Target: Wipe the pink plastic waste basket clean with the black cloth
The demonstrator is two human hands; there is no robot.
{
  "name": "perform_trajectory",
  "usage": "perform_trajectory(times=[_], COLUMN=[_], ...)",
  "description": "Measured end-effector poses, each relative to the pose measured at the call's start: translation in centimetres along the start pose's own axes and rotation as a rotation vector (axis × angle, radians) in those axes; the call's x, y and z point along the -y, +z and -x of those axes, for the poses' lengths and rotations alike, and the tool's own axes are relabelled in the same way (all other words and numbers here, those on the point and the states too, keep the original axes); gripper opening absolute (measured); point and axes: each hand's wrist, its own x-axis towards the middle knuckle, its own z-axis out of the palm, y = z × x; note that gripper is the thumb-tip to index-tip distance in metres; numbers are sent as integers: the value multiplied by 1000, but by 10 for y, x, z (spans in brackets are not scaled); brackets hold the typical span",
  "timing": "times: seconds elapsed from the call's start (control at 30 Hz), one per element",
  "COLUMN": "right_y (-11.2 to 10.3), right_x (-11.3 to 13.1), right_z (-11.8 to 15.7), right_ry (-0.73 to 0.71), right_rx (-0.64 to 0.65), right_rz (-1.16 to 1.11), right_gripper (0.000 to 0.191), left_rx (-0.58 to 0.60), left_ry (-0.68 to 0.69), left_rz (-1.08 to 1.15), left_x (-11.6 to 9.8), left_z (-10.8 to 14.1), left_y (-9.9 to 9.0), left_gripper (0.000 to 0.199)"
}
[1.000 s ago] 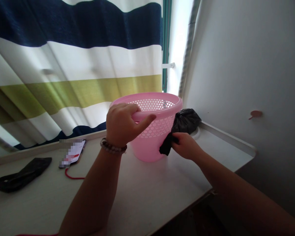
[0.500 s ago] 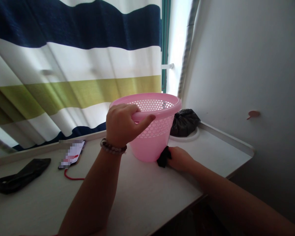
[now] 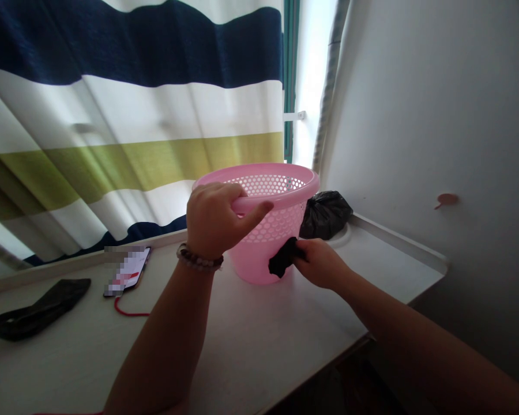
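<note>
A pink plastic basket (image 3: 259,259) with a perforated upper wall stands upright on the white table (image 3: 242,351). My left hand (image 3: 218,216) grips its rim at the near left, thumb outside and fingers over the edge; a beaded bracelet circles the wrist. Low on the basket's right side, my right hand (image 3: 322,260) pinches a crumpled black cloth (image 3: 283,257), which lies against or just in front of the pink wall. The fingertips of my right hand are partly hidden by the cloth.
Behind the basket at the right, a tied black plastic bag (image 3: 326,214) sits on a round white lid or tray. On the left are a phone (image 3: 130,272) with a red cable and a folded black bag (image 3: 38,308). A striped curtain (image 3: 134,115) hangs behind the table.
My right hand has moved up a little with the black cloth, from near the basket's base to higher on its side. My left hand and the basket have stayed in place.
</note>
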Motion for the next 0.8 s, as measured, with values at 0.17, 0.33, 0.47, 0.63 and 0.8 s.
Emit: perform_trajectory(times=[0.17, 0.33, 0.47, 0.63, 0.8], right_y=[2, 27, 34, 9, -19], right_x=[3, -8, -22, -30, -16], right_z=[0, 8, 8, -4, -15], right_ry=[-19, 14, 52, 54, 18], right_rx=[-34, 78, 121, 12, -129], right_rz=[21, 63, 66, -31, -189], right_gripper=[19, 15, 15, 18, 22], left_rx=[-12, -3, -3, 12, 13], left_ry=[-1, -9, -13, -7, -20], left_rz=[13, 13, 14, 13, 6], left_x=[0, -1, -1, -1, -1], left_z=[1, 0, 0, 0, 0], left_y=[0, 0, -1, -2, -1], left_gripper=[49, 51, 52, 51, 51])
